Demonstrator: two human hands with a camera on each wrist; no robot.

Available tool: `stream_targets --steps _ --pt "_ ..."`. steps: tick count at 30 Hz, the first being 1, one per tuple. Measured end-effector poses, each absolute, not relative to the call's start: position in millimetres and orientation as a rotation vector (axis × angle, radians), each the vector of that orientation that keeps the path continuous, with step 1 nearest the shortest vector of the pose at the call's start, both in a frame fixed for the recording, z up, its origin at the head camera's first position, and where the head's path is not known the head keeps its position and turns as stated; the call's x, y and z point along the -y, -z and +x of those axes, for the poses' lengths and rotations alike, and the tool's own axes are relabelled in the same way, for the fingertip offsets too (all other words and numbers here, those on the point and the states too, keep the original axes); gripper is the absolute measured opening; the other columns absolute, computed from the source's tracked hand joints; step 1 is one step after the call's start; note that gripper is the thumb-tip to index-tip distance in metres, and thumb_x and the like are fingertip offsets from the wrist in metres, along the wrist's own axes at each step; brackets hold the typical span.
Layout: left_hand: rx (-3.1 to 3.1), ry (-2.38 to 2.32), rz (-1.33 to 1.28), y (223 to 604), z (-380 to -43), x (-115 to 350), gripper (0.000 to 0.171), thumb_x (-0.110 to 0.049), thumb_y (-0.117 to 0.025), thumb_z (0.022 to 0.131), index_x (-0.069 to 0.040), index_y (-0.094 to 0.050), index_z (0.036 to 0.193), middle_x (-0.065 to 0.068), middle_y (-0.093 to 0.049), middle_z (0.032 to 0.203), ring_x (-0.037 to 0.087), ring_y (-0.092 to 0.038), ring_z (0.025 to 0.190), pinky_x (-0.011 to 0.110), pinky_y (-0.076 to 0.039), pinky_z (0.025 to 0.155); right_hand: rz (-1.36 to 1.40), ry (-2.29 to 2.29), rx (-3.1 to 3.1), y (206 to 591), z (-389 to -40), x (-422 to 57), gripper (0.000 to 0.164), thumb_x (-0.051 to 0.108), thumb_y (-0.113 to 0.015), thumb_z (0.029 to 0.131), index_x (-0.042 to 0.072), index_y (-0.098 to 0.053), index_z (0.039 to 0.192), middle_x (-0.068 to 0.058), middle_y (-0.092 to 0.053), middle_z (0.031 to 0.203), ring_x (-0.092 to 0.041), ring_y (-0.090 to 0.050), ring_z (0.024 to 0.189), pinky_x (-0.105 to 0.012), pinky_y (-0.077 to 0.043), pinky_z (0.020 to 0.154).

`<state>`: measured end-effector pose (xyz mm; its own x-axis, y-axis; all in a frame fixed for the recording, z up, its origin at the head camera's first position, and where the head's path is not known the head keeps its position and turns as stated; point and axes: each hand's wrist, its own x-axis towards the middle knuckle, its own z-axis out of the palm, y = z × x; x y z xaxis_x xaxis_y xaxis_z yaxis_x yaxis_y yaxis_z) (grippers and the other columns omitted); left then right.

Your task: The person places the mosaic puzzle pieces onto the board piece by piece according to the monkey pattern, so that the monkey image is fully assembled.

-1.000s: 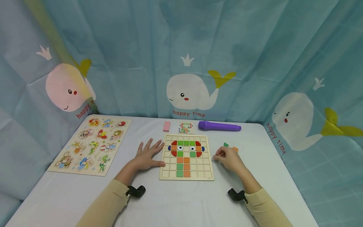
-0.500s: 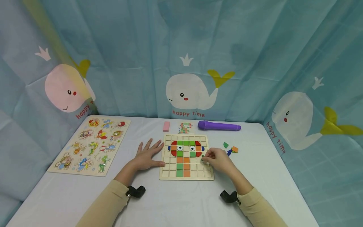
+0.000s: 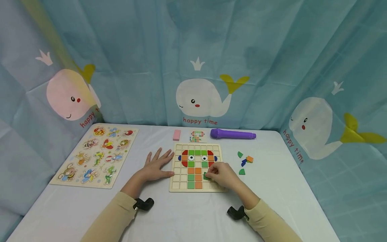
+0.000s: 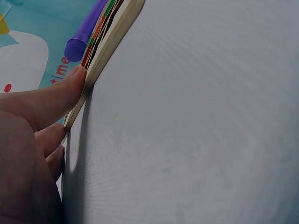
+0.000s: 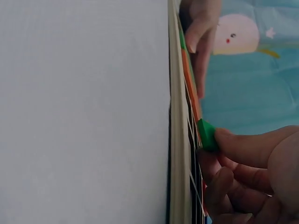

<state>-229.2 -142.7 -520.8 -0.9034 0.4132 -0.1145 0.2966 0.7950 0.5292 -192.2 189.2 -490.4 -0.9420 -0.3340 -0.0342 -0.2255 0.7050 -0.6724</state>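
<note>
A wooden grid board (image 3: 178, 185) lies mid-table, bearing red, green, orange and blue tiles and two eye tiles. My right hand (image 3: 223, 174) pinches a green tile (image 5: 207, 134) between thumb and fingers, low over the board just right of the orange and green column. In the right wrist view that tile's lower edge is right at the grid. My left hand (image 3: 155, 168) rests with fingers spread at the board's left side, the thumb (image 4: 70, 88) touching its edge.
Loose green, orange and blue tiles (image 3: 249, 159) lie right of the board. Behind it are a pink block (image 3: 176, 135), a pattern card (image 3: 197, 136) and a purple microphone-shaped toy (image 3: 232, 134). An insect puzzle board (image 3: 113, 169) lies at left.
My right hand has moved left from the loose tiles onto the board with the green tile in its fingers, uncovering the tiles at right. The left hand has stayed in place.
</note>
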Motion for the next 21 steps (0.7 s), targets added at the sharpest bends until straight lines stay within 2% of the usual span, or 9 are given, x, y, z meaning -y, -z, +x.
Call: stream_targets --steps 11,21 --pt "-2.759 -0.765 0.540 518.3 -227.0 141.3 0.093 -0.062 -0.069 0.084 -0.023 -0.031 0.160 0.001 -0.020 0.169 0.038 0.006 0.157 0.066 0.014 0.119 -0.467 0.886 -2.804 495.4 -191.4 -180.4 0.021 0.032 -0.076 0.092 0.022 -0.066 0.076 0.010 -0.056 0.065 -0.008 -0.050 0.061 -0.023 -0.040 0.056" --pt "-2.759 -0.780 0.543 516.6 -226.0 140.6 0.093 -0.061 -0.070 0.084 -0.022 -0.032 0.160 0.002 -0.020 0.169 0.039 0.005 0.157 0.066 0.014 0.119 -0.341 0.967 -2.811 486.6 -195.3 -195.2 0.017 0.030 -0.077 0.090 0.021 -0.068 0.080 0.007 -0.059 0.070 -0.012 -0.052 0.066 -0.026 -0.042 0.057"
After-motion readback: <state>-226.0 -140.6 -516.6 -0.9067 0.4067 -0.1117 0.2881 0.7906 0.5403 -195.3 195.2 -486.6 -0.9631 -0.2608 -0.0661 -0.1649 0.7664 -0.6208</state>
